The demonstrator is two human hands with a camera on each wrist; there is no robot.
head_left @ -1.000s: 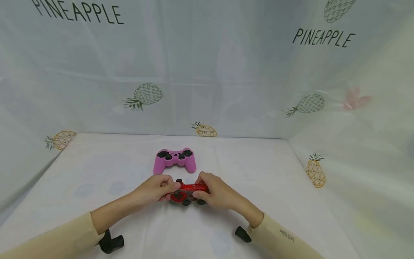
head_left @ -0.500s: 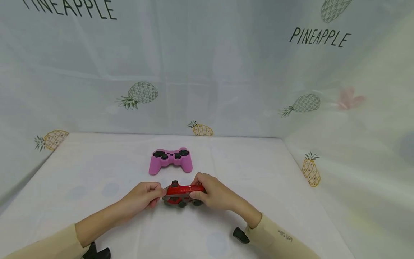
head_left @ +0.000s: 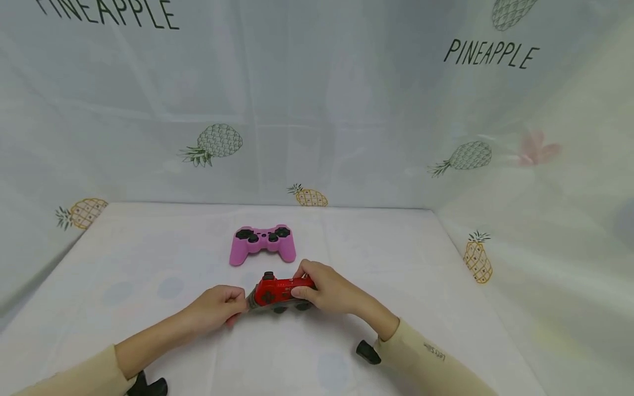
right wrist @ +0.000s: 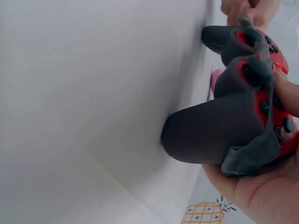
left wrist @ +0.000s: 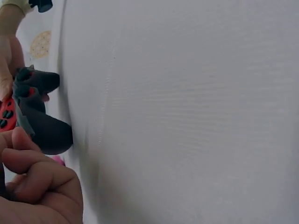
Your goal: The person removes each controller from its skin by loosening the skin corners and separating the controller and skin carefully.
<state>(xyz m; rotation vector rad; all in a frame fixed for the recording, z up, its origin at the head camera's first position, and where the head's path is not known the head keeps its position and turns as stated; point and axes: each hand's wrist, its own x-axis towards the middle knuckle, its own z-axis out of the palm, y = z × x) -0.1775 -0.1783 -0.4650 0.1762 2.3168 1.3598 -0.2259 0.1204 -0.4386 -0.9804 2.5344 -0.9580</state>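
A red game controller (head_left: 284, 288) is held low over the white table, its red face partly out of a dark grey silicone cover (right wrist: 210, 130). My right hand (head_left: 333, 291) grips the controller's right side, thumb on the face. At the left end, my left hand (head_left: 218, 307) pinches the cover's stretched edge between thumb and curled fingers. In the right wrist view the cover still wraps the handles and stick bases, while its loose edge is folded back from the buttons. Behind both hands lies a pink game controller (head_left: 262, 246) with black buttons.
A white cloth covers the table (head_left: 396, 253). Pineapple-printed curtains (head_left: 337, 110) hang along the back and sides. A black wrist device (head_left: 368, 352) sits by the right sleeve, with another (head_left: 148, 386) by the left sleeve.
The cover's edge has been drawn down off the red face, baring more of it at the left. My left hand has shifted left and slightly down; my right hand keeps its hold.
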